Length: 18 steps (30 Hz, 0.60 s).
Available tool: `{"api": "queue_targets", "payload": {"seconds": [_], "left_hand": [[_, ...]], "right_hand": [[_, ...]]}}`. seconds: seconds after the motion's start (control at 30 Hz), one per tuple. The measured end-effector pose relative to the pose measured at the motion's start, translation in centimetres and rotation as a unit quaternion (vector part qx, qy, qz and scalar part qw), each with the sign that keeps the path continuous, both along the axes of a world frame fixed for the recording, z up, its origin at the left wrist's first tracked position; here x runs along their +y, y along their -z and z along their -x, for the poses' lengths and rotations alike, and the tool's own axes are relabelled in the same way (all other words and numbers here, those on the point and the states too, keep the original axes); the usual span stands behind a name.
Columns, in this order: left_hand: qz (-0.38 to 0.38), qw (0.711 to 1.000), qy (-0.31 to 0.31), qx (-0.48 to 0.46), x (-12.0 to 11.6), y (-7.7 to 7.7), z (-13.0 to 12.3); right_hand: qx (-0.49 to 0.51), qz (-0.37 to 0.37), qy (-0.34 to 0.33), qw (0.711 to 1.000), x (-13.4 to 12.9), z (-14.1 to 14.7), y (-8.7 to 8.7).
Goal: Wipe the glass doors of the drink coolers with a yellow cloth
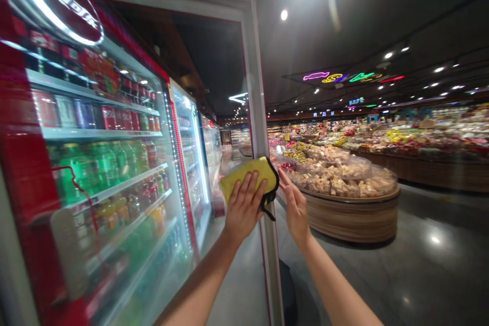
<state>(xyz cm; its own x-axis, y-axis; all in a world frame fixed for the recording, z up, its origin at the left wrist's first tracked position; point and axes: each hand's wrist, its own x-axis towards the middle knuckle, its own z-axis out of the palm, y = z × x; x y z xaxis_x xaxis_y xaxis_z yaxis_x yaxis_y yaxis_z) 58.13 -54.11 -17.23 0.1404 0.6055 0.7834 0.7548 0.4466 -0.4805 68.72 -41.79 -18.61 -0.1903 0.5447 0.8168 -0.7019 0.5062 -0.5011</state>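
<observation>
A folded yellow cleaning cloth (244,175) with a dark edge lies against the glass door of a drinks fridge, reaching over the door's grey frame (255,91). My left hand (246,198) presses on the cloth with its fingers laid out flat. Just right of the frame, my right hand (293,206) is up with its fingers stretched out, close to the door's outer edge and the cloth. Whether its fingertips touch the frame is hard to make out. Part of the frame behind the cloth is hidden.
On the left, a red fridge (19,137) holds bottles (110,163) and cans on lit shelves, seen through the glass. Another lit fridge (189,153) stands beyond it. To the right, a rounded wood-look display stand (355,216) carries packaged food on a shiny grey floor (431,265).
</observation>
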Motion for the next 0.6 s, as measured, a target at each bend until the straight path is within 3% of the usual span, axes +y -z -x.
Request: {"api": "queue_targets", "payload": {"seconds": [0.1, 0.23, 0.3, 0.37, 0.53, 0.6], "left_hand": [[-0.001, 1.0, -0.014, 0.001, -0.6, -0.3, 0.2], [-0.052, 0.998, -0.02, -0.019, 0.1, -4.6, -0.3], [-0.069, 0.997, -0.017, -0.022, 0.0, -6.0, -0.4], [-0.082, 0.996, -0.021, -0.027, -0.8, -5.7, -0.3], [-0.094, 0.994, -0.049, -0.04, -2.7, -0.9, -0.5], [-0.07, 0.996, -0.042, -0.023, -2.4, -1.1, -0.8]], "right_hand": [[-0.002, -0.022, 0.02, 1.0, -0.6, -0.3, -0.2], [-0.005, -0.063, 0.039, 0.997, -1.0, 0.4, -2.6], [-0.005, -0.08, 0.047, 0.996, -1.2, 1.0, -3.2], [-0.012, -0.097, 0.064, 0.993, -1.5, 1.3, -3.0], [-0.033, -0.148, 0.125, 0.981, -2.0, 1.8, -1.4], [-0.028, -0.159, 0.146, 0.976, -1.8, 2.0, -1.3]]}}
